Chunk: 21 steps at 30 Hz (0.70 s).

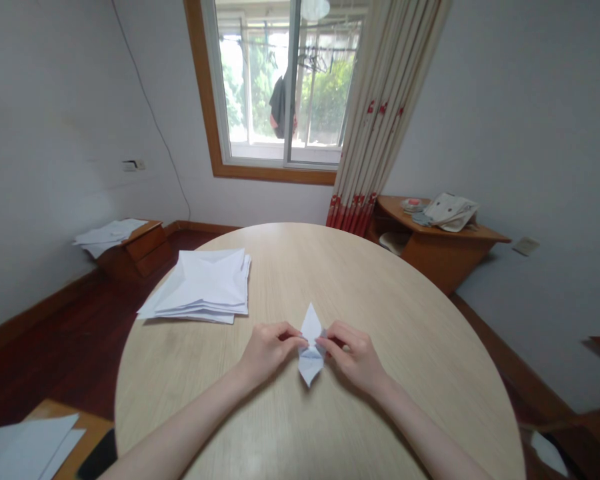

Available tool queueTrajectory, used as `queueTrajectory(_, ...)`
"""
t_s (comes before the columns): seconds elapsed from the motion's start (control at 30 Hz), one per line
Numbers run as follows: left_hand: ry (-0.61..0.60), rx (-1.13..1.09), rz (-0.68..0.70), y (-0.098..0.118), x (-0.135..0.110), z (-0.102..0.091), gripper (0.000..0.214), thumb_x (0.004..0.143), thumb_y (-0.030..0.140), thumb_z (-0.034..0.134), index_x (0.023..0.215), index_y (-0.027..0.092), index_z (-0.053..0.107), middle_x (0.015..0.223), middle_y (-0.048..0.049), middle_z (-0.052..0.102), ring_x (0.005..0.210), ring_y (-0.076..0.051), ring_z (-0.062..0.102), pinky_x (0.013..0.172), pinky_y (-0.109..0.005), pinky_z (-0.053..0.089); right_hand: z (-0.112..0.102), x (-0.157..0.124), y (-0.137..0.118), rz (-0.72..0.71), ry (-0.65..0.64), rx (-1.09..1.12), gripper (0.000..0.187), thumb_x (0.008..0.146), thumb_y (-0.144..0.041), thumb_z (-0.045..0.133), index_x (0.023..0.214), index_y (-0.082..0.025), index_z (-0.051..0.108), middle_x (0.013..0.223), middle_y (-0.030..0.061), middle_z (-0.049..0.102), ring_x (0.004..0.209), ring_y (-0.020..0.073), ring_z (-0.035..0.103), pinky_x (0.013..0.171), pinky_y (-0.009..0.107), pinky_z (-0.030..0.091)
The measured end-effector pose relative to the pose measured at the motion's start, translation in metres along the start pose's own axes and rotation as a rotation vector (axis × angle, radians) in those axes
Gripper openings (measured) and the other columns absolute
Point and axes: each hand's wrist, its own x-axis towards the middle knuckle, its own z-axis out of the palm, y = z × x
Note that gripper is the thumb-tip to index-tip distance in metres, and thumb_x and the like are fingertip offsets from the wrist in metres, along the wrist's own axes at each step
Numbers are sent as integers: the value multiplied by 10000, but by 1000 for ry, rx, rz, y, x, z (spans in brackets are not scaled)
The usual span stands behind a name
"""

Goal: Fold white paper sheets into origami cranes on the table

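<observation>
Slender bare forearms [180, 427] — tapering into long-fingered hands [267, 353] [353, 357].

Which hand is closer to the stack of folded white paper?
Left. The left hand sits right of the stack of folded white paper, apart from it; the right hand lies farther right, beyond the small folded paper both hands pinch.

1. A round, pale wood-grain bench [380, 300].
2. A stack of creased white paper [200, 287] lies on its left side, overhanging the edge.
3. A pointed paper fold [311, 347] sits toward the near side, well apart from the stack.
</observation>
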Motion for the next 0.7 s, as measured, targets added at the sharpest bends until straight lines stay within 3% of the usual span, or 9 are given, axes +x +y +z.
queueTrajectory(0.1,7,-56,-49,2,3,-1,162,834,292,575,867,185,693,853,-36,738,732,-164,671,685,-248,495,-4,1,-1,-24,7,-57,269,904,-314,507,665,-214,578,612,12,555,543,135,482,525,257,367)
queueTrajectory(0.2,24,-105,-174,5,5,0,333,842,462,534,892,147,627,810,-71,718,658,-168,661,574,-242,483,-7,3,0,-62,21,-121,264,917,-286,473,679,-214,563,623,21,548,562,140,487,537,259,372)
queueTrajectory(0.27,-114,-179,-309,8,5,2,517,828,628,446,710,143,583,623,-60,670,492,-144,606,430,-209,402,-8,3,2,-77,34,-163,257,921,-266,455,690,-214,555,638,26,552,579,143,499,555,258,380)
queueTrajectory(0.33,-328,-338,-456,11,4,4,648,765,751,393,576,147,528,548,-71,635,395,-125,561,340,-188,305,-8,3,4,-75,38,-194,253,925,-260,439,702,-216,550,652,28,556,589,144,505,566,256,385)
queueTrajectory(0.4,-436,-508,-557,13,3,6,630,663,758,530,565,135,527,629,-105,663,409,-132,588,314,-179,293,-8,3,4,-65,42,-200,260,930,-267,428,699,-219,538,653,27,552,591,145,503,569,255,385)
queueTrajectory(0.47,-402,-619,-593,15,3,7,562,573,669,687,610,127,542,736,-115,679,475,-152,629,335,-182,364,-9,4,4,-47,47,-163,267,935,-286,428,698,-217,530,656,25,551,598,148,505,576,256,387)
queueTrajectory(0.57,-283,-683,-556,15,5,8,511,560,591,753,619,128,545,739,-86,656,574,-154,637,454,-218,491,-12,6,7,27,74,-52,331,955,-361,386,698,-211,533,658,21,557,612,156,514,590,261,395)
queueTrajectory(0.7,-176,-730,-474,14,8,7,491,570,561,775,588,123,554,665,-29,596,596,-113,580,609,-242,531,-15,9,28,231,280,77,457,927,-573,338,739,-203,529,687,23,570,647,174,540,607,272,426)
